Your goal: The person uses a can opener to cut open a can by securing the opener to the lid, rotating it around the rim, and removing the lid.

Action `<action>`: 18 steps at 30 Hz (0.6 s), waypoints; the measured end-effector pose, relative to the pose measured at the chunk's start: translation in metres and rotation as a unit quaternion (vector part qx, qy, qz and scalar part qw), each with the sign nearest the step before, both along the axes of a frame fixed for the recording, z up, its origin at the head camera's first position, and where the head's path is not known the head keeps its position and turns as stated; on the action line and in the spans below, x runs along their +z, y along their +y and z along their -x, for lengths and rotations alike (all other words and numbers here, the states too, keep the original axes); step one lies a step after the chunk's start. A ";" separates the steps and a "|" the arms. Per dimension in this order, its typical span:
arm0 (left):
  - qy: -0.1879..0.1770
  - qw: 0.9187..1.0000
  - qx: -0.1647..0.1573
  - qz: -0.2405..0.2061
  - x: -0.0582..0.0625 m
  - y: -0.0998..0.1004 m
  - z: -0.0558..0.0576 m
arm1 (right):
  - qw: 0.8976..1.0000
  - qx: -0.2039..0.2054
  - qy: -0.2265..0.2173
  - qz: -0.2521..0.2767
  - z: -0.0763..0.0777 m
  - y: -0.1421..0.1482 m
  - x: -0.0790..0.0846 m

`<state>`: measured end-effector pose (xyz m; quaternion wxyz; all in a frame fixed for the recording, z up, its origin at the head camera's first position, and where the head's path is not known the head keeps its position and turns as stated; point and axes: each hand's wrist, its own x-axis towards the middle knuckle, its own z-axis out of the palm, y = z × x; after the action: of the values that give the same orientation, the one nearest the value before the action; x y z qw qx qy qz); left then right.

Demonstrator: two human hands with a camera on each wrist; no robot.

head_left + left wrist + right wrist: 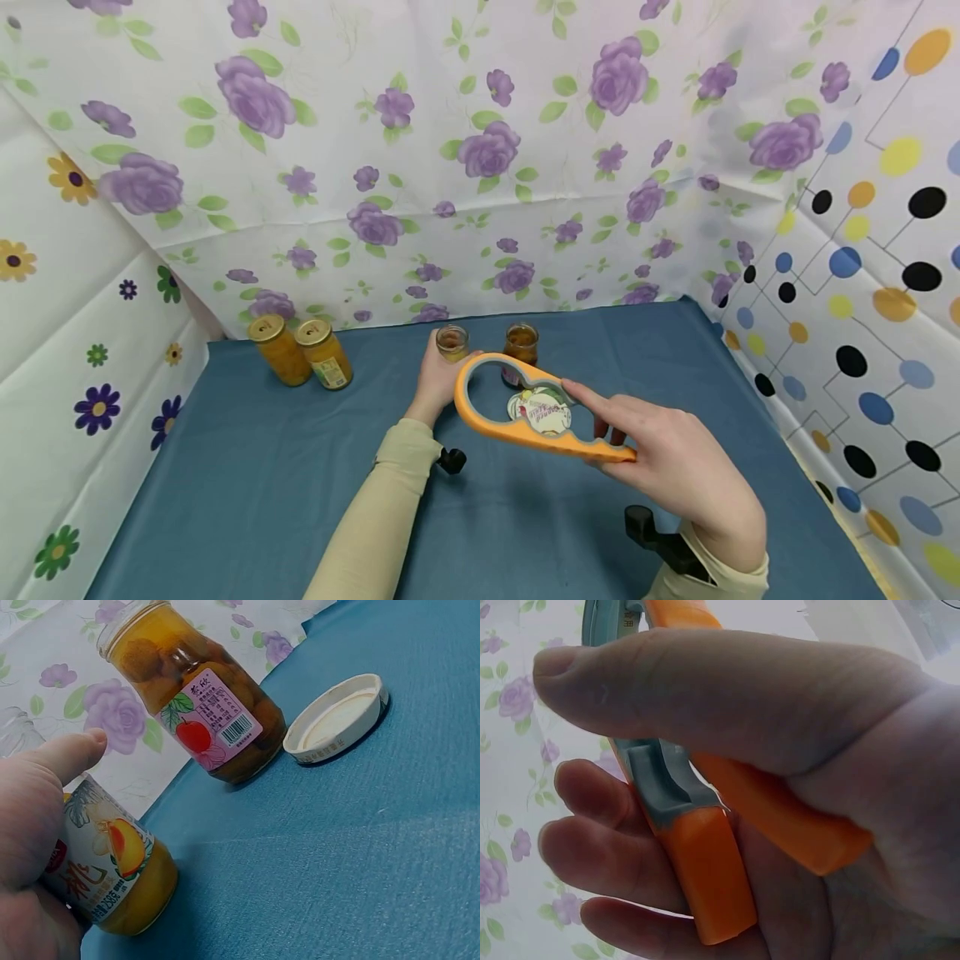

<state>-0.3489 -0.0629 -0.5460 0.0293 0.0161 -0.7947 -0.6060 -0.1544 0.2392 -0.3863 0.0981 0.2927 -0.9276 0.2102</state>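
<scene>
My left hand (433, 383) grips a lidless glass jar of yellow peaches (146, 896), its label showing a peach. Just right of it stands another lidless jar with dark fruit (240, 701) and a pink label. Beside that jar a lid (337, 720) lies on the cloth with its pale inside up. My right hand (678, 454) holds an orange jar opener (525, 435) with grey lining by its handles, raised in front of the jars. A white printed lid (547, 414) shows within the opener's outline; whether the opener grips it, I cannot tell.
Two jars with gold lids, an outer one (281, 354) and an inner one (326, 358), stand at the back left of the blue cloth (247, 483). A flowered sheet (435, 158) hangs behind, and a dotted sheet (885, 333) hangs at the right.
</scene>
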 end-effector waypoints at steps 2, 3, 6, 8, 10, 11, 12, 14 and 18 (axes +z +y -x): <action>0.003 1.000 0.000 0.001 0.000 -0.001 0.000 | 1.000 0.001 -0.001 -0.001 0.000 -0.001 0.000; 0.004 1.000 -0.001 0.000 0.001 -0.001 0.000 | 1.000 0.002 -0.001 -0.001 0.000 -0.001 0.000; -0.003 1.000 0.000 0.002 0.002 -0.001 -0.001 | 1.000 0.005 0.001 0.000 0.000 -0.002 0.000; -0.008 1.000 0.006 0.005 0.002 -0.002 -0.002 | 1.000 0.008 0.002 0.002 0.000 -0.003 -0.001; -0.011 1.000 0.015 0.011 0.002 -0.003 -0.003 | 1.000 0.010 0.002 0.003 0.001 -0.003 -0.002; -0.012 1.000 0.019 0.015 0.002 -0.003 -0.003 | 1.000 0.011 0.002 0.004 0.001 -0.003 -0.002; -0.011 0.999 0.021 0.022 0.001 -0.003 -0.003 | 1.000 0.012 0.002 0.004 0.001 -0.003 -0.002; -0.007 0.999 0.020 0.038 -0.001 -0.005 -0.003 | 1.000 0.010 0.005 0.002 0.001 -0.003 -0.003; -0.010 0.999 -0.003 0.036 -0.009 -0.012 -0.007 | 1.000 0.011 0.004 -0.004 0.003 -0.004 -0.003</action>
<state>-0.3418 -0.0747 -0.5545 0.0201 0.0181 -0.8161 -0.5773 -0.1573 0.2348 -0.3889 0.0979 0.3039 -0.9250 0.2061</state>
